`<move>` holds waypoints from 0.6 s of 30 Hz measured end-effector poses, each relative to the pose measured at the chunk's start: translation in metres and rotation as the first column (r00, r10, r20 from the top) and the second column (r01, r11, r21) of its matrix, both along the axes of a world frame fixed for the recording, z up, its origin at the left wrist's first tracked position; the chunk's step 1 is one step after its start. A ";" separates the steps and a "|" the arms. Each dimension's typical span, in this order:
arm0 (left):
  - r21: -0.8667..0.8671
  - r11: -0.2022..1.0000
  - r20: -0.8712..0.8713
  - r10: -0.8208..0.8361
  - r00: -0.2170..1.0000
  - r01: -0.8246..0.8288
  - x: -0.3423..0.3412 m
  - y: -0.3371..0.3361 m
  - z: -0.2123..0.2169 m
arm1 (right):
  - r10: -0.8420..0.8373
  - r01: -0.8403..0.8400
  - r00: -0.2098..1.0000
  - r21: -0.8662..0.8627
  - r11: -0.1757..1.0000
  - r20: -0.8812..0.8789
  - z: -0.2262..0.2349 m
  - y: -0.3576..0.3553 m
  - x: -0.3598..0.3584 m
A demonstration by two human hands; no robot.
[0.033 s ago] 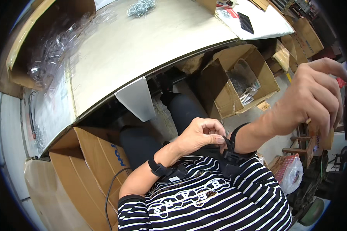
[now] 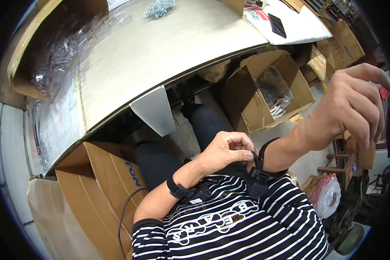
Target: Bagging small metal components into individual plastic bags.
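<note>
My left hand [image 2: 226,151] is bent in at my waist, thumb and forefinger pinching the black strap [image 2: 260,160] that goes round my right forearm. A black buckle and a small dark block [image 2: 257,190] hang on that strap, against my striped shirt. Raised to the right, my right hand [image 2: 353,104] has loosely bent fingers hanging apart, and I see nothing held in it; its palm is hidden. Around my left forearm sits a second black strap [image 2: 176,189] with a buckle.
Ahead stands a pale worktable [image 2: 160,60] bearing small metal parts [image 2: 159,8], clear plastic pieces [image 2: 58,69] and a phone [image 2: 277,26]. An open cardboard box [image 2: 251,102] is below its right side, another carton [image 2: 104,173] at my left. A plastic bag [image 2: 328,199] lies right.
</note>
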State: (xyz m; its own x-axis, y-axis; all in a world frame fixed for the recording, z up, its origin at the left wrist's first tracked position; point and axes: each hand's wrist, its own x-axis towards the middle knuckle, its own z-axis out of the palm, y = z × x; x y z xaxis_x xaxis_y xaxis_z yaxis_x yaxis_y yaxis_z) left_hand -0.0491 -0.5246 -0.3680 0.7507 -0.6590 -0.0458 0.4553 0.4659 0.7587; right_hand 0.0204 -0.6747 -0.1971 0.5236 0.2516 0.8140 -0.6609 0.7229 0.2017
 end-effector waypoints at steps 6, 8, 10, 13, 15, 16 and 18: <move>-0.018 0.995 0.066 0.098 0.993 -0.097 -0.003 0.001 0.004 | -0.054 0.054 0.998 0.019 0.998 -0.012 -0.005 0.010 0.000; -0.118 0.976 0.148 0.200 0.969 -0.183 -0.005 -0.002 0.010 | -0.059 0.059 0.998 0.027 0.998 -0.013 -0.004 0.007 -0.002; -0.133 0.968 0.154 0.233 0.960 -0.213 -0.004 -0.005 0.010 | -0.055 0.055 0.998 0.024 0.998 0.001 -0.001 0.005 -0.005; -0.109 0.982 0.010 0.154 0.988 -0.152 -0.002 -0.011 0.007 | 0.092 -0.096 0.993 0.061 0.993 0.067 0.001 0.012 -0.012; -0.091 0.992 0.051 0.093 0.994 -0.088 0.003 -0.012 0.007 | 0.145 -0.147 0.986 0.019 0.989 0.087 0.001 0.014 -0.022; -0.069 0.997 0.091 0.028 0.995 -0.022 0.004 -0.011 0.007 | 0.181 -0.184 0.976 0.014 0.983 0.117 0.002 0.017 -0.026; -0.063 0.998 0.033 -0.002 0.999 0.004 0.004 -0.011 0.004 | 0.122 -0.105 0.986 -0.144 0.984 0.116 0.004 0.006 -0.034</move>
State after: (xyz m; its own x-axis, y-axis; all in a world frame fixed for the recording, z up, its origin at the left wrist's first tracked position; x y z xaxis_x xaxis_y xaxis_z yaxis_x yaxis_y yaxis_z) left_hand -0.0447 -0.5358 -0.3642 0.7491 -0.6621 0.0205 0.4322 0.5120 0.7424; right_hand -0.0139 -0.6692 -0.1936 0.3823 0.4169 0.8246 -0.7542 0.6564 0.0178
